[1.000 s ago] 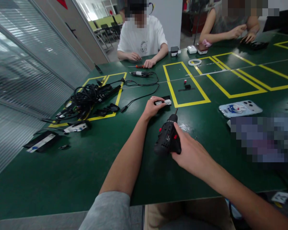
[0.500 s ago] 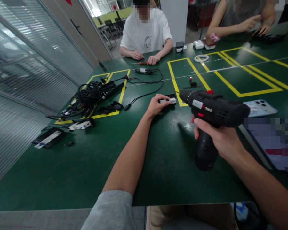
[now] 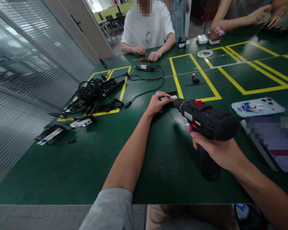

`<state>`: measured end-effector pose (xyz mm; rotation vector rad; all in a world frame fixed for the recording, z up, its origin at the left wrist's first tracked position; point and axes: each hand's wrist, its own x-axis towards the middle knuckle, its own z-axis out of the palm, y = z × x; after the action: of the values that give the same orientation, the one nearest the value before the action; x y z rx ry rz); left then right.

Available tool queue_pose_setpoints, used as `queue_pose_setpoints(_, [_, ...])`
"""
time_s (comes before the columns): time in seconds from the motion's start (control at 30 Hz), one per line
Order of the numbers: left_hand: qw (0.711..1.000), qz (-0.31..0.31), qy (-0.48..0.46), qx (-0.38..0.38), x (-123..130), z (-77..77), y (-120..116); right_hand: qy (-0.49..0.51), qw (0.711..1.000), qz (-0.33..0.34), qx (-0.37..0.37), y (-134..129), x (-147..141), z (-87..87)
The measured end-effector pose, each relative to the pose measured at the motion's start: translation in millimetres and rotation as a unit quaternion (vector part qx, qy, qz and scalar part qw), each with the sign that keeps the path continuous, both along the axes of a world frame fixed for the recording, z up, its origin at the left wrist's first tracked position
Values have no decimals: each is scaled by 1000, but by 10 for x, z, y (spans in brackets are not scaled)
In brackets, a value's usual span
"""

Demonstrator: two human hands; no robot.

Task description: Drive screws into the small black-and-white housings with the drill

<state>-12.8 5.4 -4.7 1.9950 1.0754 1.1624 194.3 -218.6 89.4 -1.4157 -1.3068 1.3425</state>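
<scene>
My right hand (image 3: 212, 148) is wrapped round the grip of a black cordless drill (image 3: 204, 118) with red switches. The drill tilts forward, its chuck close to a small black-and-white device (image 3: 169, 97). Whether the bit touches the device cannot be made out. My left hand (image 3: 157, 103) grips that device on the green table, fingers over its top and left end. Part of the device is hidden by the fingers and the chuck. Beyond it, a small black piece (image 3: 196, 81) lies inside a yellow taped rectangle.
On the left lies a tangle of black cables (image 3: 93, 91), with opened black-and-white casings (image 3: 51, 134) in front. A phone (image 3: 258, 107) and a pixelated tablet-like screen (image 3: 273, 143) are at right. Across the table, a person in a white shirt (image 3: 148, 28) has a red-handled screwdriver (image 3: 144, 59).
The drill has tipped down and moved left, bringing its chuck to the device in my left hand. The phone is uncovered more. Another person now stands behind the white-shirted one.
</scene>
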Motion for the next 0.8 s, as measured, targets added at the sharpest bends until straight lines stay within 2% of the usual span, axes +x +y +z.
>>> queue_pose_setpoints(0.17, [1000,-2,1,4,1,-2,4,-8,1000,4,5,19,-6,-32])
queue_pose_setpoints(0.8, [1000,-1,7,-13,-11,6,24,-18,1000,21,7,17,-20,23])
